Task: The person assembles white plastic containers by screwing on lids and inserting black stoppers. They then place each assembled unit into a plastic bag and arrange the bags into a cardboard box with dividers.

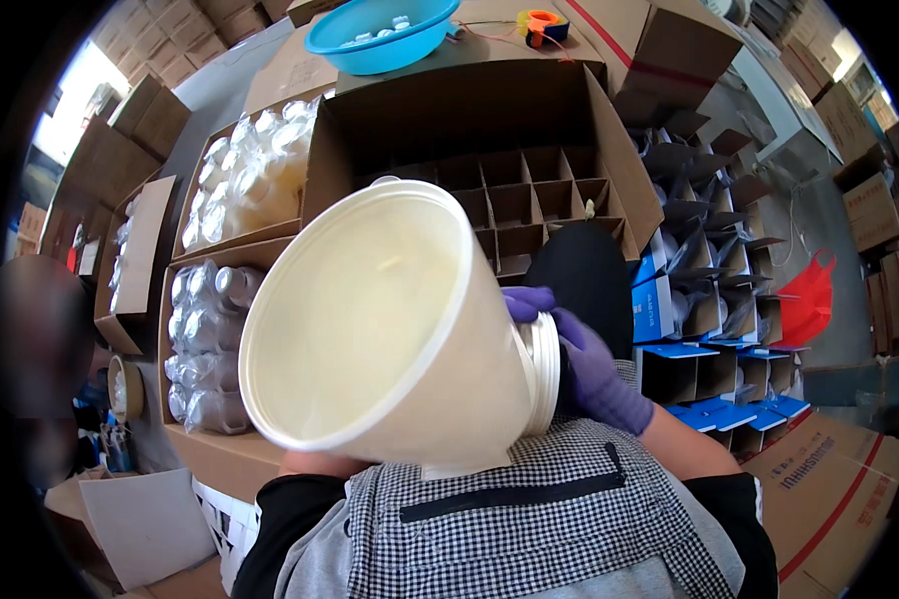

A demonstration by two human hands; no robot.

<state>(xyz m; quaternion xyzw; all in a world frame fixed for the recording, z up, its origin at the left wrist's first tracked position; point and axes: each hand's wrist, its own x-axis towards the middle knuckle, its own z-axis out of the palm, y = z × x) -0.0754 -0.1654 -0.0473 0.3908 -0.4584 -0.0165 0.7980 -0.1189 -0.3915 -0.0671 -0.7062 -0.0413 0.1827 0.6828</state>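
A large cream-white plastic vessel (370, 319), wide at its round mouth and narrowing toward the other end, is tilted in front of my chest. Its mouth faces up and to the left, showing a smooth pale inside. At the narrow end sits a white ribbed ring (543, 374). My right hand (604, 374), in a purple glove, closes around this ring from the right. A few purple-gloved fingers also show just above the ring; I cannot tell which hand they belong to. My left forearm (322, 464) passes beneath the vessel, which hides my left hand.
An open carton (629, 215) with cardboard dividers stands ahead. Cartons of plastic-wrapped bottles (210, 339) are on the left. Blue-edged divided boxes (704, 270) and a red bag (807, 304) are on the right. A blue basin (370, 55) and a tape dispenser (542, 27) lie beyond.
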